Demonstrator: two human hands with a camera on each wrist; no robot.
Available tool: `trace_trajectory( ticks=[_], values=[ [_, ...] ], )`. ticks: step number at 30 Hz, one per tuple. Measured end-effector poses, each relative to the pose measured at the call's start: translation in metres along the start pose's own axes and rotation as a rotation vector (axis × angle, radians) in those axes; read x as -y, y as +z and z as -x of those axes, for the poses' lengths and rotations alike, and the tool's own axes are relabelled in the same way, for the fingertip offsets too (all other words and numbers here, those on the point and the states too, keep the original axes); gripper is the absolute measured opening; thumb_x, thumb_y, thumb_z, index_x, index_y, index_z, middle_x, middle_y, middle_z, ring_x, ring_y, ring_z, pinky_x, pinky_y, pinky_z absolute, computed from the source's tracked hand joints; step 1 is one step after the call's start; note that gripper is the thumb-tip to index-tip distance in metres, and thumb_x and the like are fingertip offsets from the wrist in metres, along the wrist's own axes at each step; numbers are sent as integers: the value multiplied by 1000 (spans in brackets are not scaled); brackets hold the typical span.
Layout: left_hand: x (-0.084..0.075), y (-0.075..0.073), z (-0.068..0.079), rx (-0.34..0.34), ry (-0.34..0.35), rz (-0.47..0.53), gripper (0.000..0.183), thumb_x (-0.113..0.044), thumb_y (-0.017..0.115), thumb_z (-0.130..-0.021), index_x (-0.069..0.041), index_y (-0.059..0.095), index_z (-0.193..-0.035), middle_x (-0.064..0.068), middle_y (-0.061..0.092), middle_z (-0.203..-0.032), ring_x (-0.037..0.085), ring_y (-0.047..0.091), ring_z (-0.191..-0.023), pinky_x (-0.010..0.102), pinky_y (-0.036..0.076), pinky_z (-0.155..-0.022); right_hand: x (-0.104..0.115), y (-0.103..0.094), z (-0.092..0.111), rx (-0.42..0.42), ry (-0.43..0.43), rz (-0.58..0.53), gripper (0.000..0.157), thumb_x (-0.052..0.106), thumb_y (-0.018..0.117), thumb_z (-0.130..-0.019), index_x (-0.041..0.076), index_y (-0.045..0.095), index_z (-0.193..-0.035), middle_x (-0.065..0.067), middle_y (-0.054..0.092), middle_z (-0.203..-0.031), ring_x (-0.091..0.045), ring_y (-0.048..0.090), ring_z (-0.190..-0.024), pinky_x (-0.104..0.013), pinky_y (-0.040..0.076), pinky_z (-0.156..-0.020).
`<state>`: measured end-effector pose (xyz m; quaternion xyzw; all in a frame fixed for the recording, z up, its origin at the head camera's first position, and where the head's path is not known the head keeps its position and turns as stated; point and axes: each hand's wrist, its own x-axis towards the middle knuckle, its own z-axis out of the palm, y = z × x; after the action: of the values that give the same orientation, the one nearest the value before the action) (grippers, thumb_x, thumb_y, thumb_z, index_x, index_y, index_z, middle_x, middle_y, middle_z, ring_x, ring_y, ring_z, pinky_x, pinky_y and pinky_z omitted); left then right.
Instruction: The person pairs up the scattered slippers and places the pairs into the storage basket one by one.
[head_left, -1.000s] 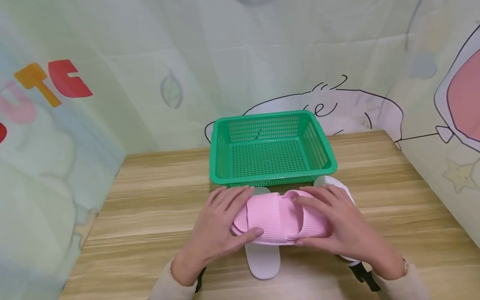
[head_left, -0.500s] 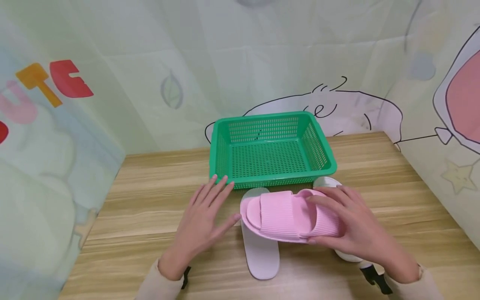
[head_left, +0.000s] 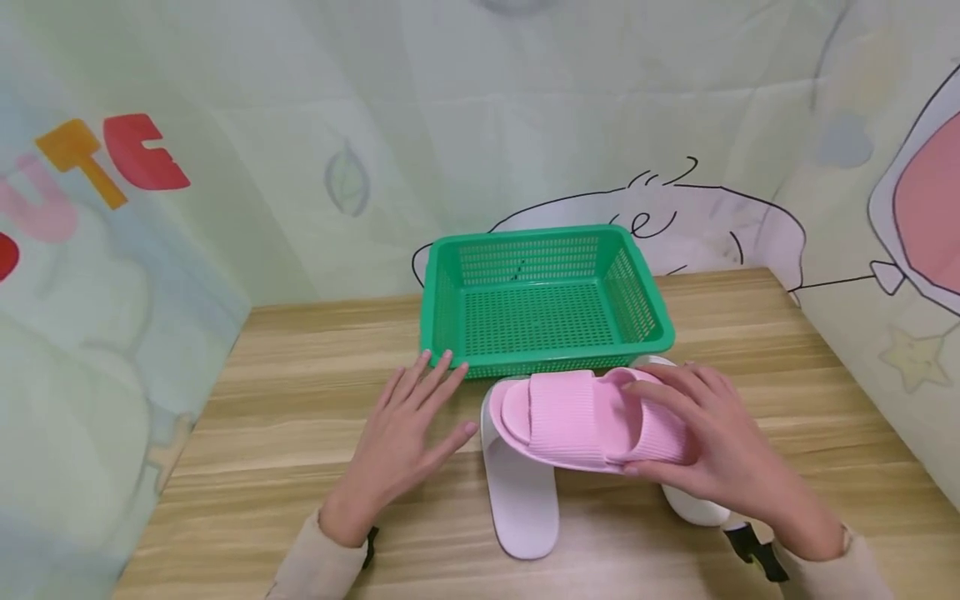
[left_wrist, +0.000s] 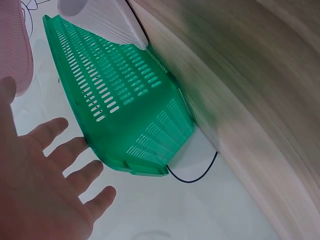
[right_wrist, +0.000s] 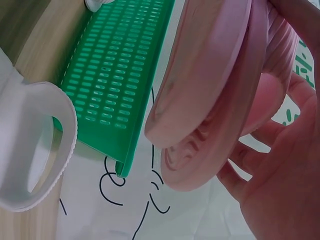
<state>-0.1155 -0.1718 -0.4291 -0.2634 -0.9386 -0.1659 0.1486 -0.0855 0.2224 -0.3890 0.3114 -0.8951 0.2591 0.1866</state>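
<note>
My right hand [head_left: 708, 442] grips a pair of pink slippers [head_left: 566, 417] at one end, thumb on the near side and fingers over the far side. The right wrist view shows two pink soles [right_wrist: 215, 65] pressed together in that hand. The pair is raised over two white slippers, the left one [head_left: 525, 508] and the right one [head_left: 693, 504], hiding parts of both. To the left, my left hand [head_left: 397, 442] is spread with straight fingers, holding nothing. Its fingertips overlap the near left corner of the green basket [head_left: 540, 358] in the head view.
The green basket stands behind the white slippers, near the back edge of the wooden table [head_left: 315, 400]. A printed cloth [head_left: 487, 150] hangs behind the table and along both sides.
My left hand has let go of the pink slippers and moved left, fingers spreading. My right hand has shifted the pink pair slightly right, then a little up toward the basket.
</note>
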Motion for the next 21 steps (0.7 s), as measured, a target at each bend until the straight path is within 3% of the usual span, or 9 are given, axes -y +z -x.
trace_trajectory(
  ticks=[5, 13, 21],
  values=[
    [2, 2, 0, 8, -2, -10, 74, -68, 45, -105, -21, 44, -163, 4, 37, -171, 32, 27, -161, 57, 18, -130, -2, 0, -2, -12, 4, -2, 84, 59, 94, -72, 25, 65, -143, -8, 60, -149, -35, 50, -132, -50, 31, -109],
    [2, 1, -3, -12, 18, -26, 76, -70, 41, -106, -17, 48, -161, 6, 42, -168, 35, 32, -159, 60, 25, -128, -10, -2, -10, -48, -19, -11, 82, 82, 63, -87, 20, 67, -140, -10, 62, -145, -32, 51, -125, -50, 34, -103],
    [0, 2, -4, -26, 17, -41, 74, -67, 40, -107, -16, 50, -159, 9, 44, -167, 38, 34, -157, 64, 29, -124, -16, -7, -25, -71, -52, 6, 82, 80, 58, -91, 16, 65, -142, -14, 60, -147, -38, 50, -128, -55, 34, -101]
  ],
)
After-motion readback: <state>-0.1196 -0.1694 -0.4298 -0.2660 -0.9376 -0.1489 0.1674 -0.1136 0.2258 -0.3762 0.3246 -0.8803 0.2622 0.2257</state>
